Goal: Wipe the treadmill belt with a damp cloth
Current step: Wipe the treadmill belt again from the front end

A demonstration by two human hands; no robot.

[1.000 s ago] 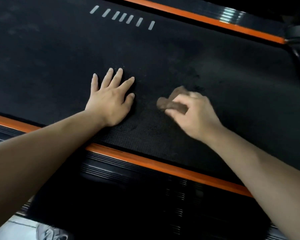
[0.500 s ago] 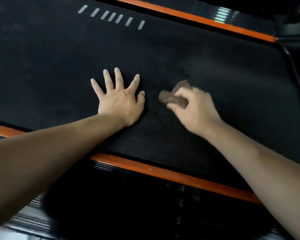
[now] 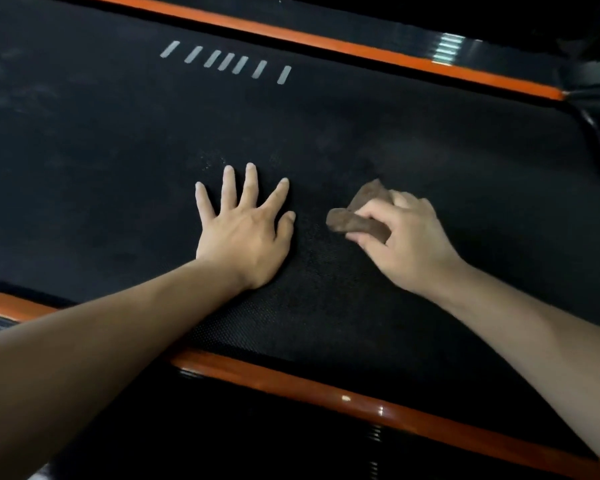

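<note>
In the head view, the treadmill belt [image 3: 413, 140] is seen as a wide black textured surface bounded by an orange side rail [image 3: 326, 386] on the near edge and another along the far edge. The left hand [image 3: 245, 233] is laid flat on the belt with its fingers spread, nothing being held. The right hand [image 3: 406, 242] is closed around a small bunched brown cloth [image 3: 355, 216], which is pinched between thumb and fingers and pressed to the belt just beside the left hand.

Because the cloth is wadded so small, only a narrow strip is likely covered per stroke, so patches could be missed; faint dusty smears are visible farther along the belt. The belt might also slide under the weight placed on the braced palm, and balance could be lost.
</note>
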